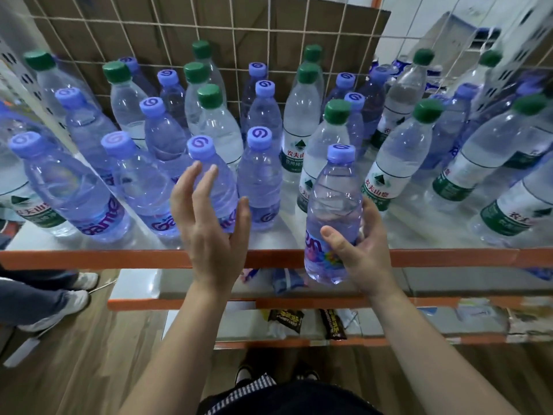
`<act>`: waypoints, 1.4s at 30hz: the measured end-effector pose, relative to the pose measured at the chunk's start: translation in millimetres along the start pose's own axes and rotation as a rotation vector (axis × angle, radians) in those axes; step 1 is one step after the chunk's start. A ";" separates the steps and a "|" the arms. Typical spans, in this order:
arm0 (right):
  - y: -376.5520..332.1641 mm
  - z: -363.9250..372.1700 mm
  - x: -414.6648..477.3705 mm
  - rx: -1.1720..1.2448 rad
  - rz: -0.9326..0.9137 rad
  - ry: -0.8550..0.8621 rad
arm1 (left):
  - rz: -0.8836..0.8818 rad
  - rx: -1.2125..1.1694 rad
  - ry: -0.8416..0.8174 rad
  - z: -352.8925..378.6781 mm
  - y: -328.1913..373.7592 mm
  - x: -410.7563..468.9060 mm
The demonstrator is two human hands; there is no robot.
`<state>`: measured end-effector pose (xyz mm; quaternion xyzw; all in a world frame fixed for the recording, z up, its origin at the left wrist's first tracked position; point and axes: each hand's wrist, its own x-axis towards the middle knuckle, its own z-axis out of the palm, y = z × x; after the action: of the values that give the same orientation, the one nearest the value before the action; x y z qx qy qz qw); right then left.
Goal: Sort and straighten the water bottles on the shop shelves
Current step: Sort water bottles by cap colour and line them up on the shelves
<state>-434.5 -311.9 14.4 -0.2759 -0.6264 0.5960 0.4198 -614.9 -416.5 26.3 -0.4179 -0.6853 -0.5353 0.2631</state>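
Shelf (119,259) is packed, purple caps mixed in with green-capped bottles (398,163). The right hand (363,250) has a purple-capped bottle (332,205) by its lower label, fingers and thumb curled round it. It's upright, just over the shelf's orange front rail. The left hand (209,226) is spread, fingers apart, cupped in front of a front-row bottle (224,187). Whether it touches, I cannot tell.

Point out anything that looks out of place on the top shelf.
The two brands are mixed. A green-capped bottle stands among purple-capped ones left of centre, and a purple-capped bottle sits among green-capped ones on the right. Nothing looks spilled or fallen. The right hand holds a third bottle in front of the orange shelf edge.
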 end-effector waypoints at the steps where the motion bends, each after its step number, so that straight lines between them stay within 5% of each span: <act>1: -1.5 -7.4 1.2 0.000 -0.009 -0.007 | 0.027 0.013 0.018 2.3 6.8 -2.5; 11: 11.2 -54.7 27.5 -0.151 -0.194 -0.002 | -0.111 0.171 -0.521 27.2 18.8 -83.4; 37: 18.0 -56.3 32.8 -0.363 -0.175 -0.048 | -0.105 0.120 -0.617 15.4 22.3 -88.7; 42: 3.5 -76.6 26.9 -0.444 -0.257 0.159 | -0.089 -0.007 -0.555 29.4 44.8 -56.6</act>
<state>-382.9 -249.2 11.5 -0.3255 -0.7366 0.3624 0.4691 -545.1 -401.5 -4.9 -0.5191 -0.7469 -0.4137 0.0402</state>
